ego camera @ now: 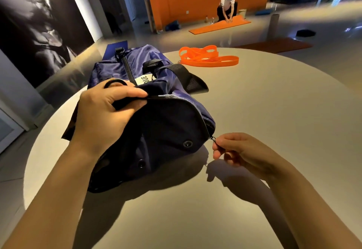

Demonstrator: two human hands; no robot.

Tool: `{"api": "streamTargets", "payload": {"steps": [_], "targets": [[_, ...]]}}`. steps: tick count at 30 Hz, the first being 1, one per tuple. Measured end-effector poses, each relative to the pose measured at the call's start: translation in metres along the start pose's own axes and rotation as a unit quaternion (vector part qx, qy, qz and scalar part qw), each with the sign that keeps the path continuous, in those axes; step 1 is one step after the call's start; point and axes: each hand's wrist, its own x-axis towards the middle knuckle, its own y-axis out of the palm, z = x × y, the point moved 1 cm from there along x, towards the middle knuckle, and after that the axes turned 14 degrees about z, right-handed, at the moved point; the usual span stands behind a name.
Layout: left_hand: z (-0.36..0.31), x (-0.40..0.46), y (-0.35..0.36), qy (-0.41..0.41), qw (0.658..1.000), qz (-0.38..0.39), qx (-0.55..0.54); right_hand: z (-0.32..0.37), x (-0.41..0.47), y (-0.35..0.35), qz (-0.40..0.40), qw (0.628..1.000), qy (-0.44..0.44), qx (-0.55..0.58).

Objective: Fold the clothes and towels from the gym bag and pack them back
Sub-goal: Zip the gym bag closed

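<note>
We find the right hand pinching the zipper pull between thumb and fingertips, clamped on it at the near right corner of the gym bag. The left hand is curled round a fold of dark fabric at the bag's near top edge, thumb pressed over the seam, bracing the bag against the pull.

The bag lies lengthwise on the round table, its near end toward us and its far end overhanging the table's left rim. The zipper track runs from the left hand's grip round the end panel down to the pull. Just behind the left hand a pale label shows on the bag's top, with black handles lying beside it. Beyond the bag's far right corner, well apart, lies a heap of orange straps.

No clothes or towels are in view on the table. We judge the step to be working the zipper; whether opening or closing, we cannot tell. The next move calls for a steady pull along the track while the left hand keeps the fabric taut.
</note>
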Motion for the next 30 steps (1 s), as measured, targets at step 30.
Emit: {"api": "streamTargets", "payload": {"steps": [30], "targets": [[0.003, -0.013, 0.010, -0.010, 0.996, 0.086, 0.004, 0.086, 0.009, 0.033, 0.001, 0.978, -0.108, -0.177]]}}
